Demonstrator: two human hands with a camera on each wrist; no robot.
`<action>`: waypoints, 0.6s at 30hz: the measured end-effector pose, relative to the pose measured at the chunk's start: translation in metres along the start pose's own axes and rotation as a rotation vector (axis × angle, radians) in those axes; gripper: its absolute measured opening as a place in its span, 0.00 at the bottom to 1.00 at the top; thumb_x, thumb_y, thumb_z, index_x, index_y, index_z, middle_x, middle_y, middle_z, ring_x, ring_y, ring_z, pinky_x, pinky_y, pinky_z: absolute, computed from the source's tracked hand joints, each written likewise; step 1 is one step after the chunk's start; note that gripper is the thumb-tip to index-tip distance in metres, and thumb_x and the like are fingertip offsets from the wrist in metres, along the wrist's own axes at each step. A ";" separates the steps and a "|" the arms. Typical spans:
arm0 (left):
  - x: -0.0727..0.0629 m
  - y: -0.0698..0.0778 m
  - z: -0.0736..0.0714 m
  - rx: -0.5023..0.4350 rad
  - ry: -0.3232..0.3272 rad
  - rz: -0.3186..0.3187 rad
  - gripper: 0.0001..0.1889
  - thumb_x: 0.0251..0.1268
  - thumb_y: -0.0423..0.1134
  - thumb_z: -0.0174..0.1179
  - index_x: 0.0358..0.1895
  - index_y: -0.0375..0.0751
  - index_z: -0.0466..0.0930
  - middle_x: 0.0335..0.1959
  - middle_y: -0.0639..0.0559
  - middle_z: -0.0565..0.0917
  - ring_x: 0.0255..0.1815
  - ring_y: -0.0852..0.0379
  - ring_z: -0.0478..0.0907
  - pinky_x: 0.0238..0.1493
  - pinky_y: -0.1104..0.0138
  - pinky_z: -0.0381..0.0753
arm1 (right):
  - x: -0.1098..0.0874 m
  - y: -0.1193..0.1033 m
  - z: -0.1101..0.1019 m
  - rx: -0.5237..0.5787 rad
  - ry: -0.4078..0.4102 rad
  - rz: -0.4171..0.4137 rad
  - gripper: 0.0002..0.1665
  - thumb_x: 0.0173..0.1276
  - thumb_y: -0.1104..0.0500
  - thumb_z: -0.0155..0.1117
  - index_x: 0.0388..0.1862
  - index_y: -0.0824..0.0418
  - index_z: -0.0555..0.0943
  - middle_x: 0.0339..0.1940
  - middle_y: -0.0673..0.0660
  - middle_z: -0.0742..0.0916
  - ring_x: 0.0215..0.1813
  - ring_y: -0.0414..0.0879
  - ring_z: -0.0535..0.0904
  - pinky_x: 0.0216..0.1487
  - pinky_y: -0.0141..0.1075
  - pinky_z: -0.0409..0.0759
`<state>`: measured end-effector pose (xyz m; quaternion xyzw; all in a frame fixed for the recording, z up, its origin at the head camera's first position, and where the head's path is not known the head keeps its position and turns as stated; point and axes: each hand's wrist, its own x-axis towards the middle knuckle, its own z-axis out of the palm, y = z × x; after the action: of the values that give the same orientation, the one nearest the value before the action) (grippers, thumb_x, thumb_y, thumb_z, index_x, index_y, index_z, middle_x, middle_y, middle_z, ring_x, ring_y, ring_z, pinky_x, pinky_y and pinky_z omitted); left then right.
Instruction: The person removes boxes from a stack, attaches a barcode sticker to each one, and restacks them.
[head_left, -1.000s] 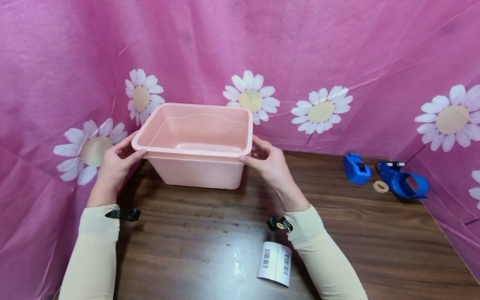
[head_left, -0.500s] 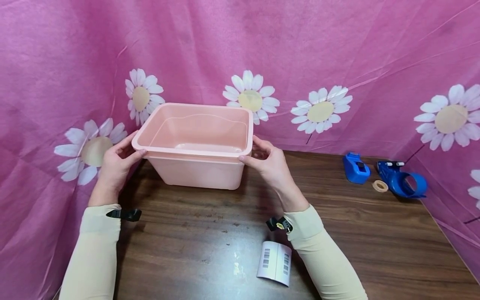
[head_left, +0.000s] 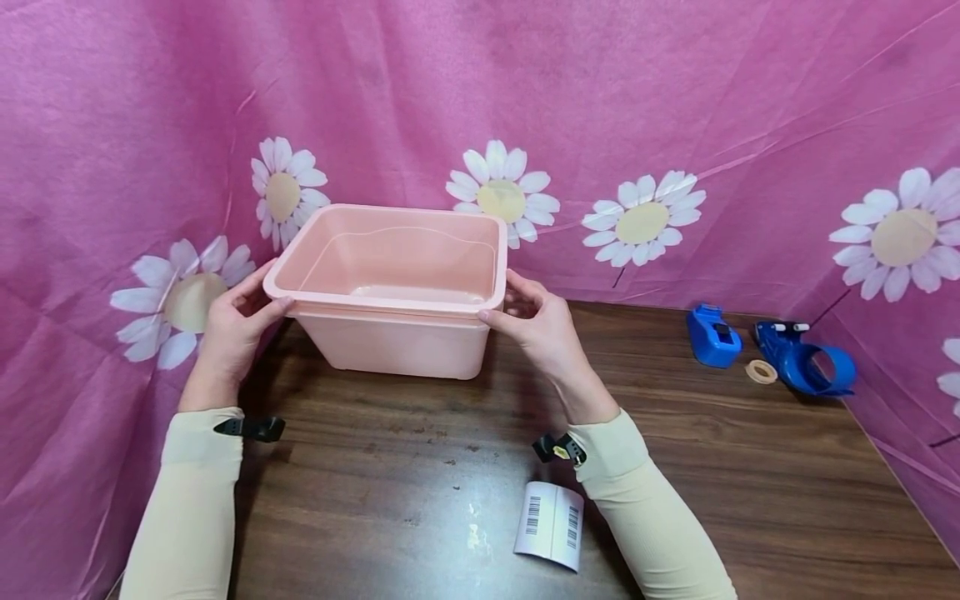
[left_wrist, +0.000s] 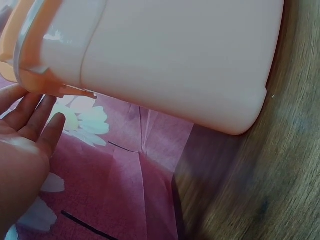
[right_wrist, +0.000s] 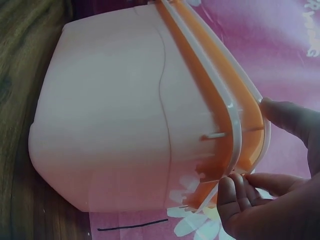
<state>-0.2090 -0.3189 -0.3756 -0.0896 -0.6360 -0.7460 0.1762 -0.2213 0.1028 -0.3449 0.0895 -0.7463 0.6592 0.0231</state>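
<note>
Two pink plastic storage bins stand nested on the brown wooden table, and the upper bin's mouth faces up. Two rims, one above the other, show in the right wrist view. My left hand holds the upper bin's rim at the front left corner, thumb on the front and fingers at the side. At the front right corner my right hand grips the rim the same way. In the left wrist view, the left hand's fingers reach under the rim; its thumb is hidden there.
A white paper sheet with barcodes lies near the right forearm. To the right are a small blue tape dispenser, a tan ring and a larger blue tape dispenser. A pink flowered cloth hangs behind.
The upper bin's rim sits very slightly higher than before. Both hands keep their hold at the same corners; everything else stays in place.
</note>
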 end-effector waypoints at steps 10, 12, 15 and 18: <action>-0.003 0.000 0.003 0.016 0.010 0.023 0.33 0.74 0.19 0.65 0.81 0.27 0.72 0.61 0.63 0.92 0.60 0.68 0.87 0.62 0.79 0.84 | -0.001 -0.008 0.002 -0.034 -0.011 0.014 0.45 0.68 0.61 0.83 0.83 0.59 0.78 0.34 0.49 0.88 0.38 0.35 0.82 0.40 0.25 0.79; -0.003 0.000 0.003 0.016 0.017 0.026 0.33 0.74 0.18 0.65 0.81 0.26 0.72 0.61 0.63 0.92 0.60 0.69 0.87 0.63 0.79 0.84 | -0.002 -0.012 0.001 -0.034 -0.024 0.027 0.45 0.70 0.60 0.83 0.84 0.59 0.76 0.43 0.53 0.90 0.37 0.35 0.83 0.39 0.26 0.80; -0.003 0.001 0.005 0.022 0.028 0.027 0.33 0.74 0.18 0.65 0.81 0.25 0.71 0.61 0.64 0.92 0.60 0.68 0.87 0.63 0.80 0.84 | -0.001 -0.017 0.001 -0.008 -0.042 0.049 0.46 0.72 0.59 0.81 0.86 0.60 0.74 0.63 0.59 0.90 0.35 0.35 0.86 0.41 0.26 0.85; -0.001 0.002 0.007 0.014 0.033 0.023 0.34 0.74 0.18 0.64 0.81 0.24 0.69 0.61 0.63 0.92 0.61 0.67 0.87 0.63 0.79 0.84 | 0.000 -0.020 0.002 0.030 -0.038 0.064 0.46 0.74 0.61 0.79 0.87 0.61 0.72 0.76 0.62 0.85 0.34 0.36 0.88 0.43 0.28 0.89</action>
<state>-0.2077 -0.3118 -0.3729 -0.0835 -0.6371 -0.7408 0.1957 -0.2175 0.0984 -0.3256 0.0785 -0.7391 0.6689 -0.0137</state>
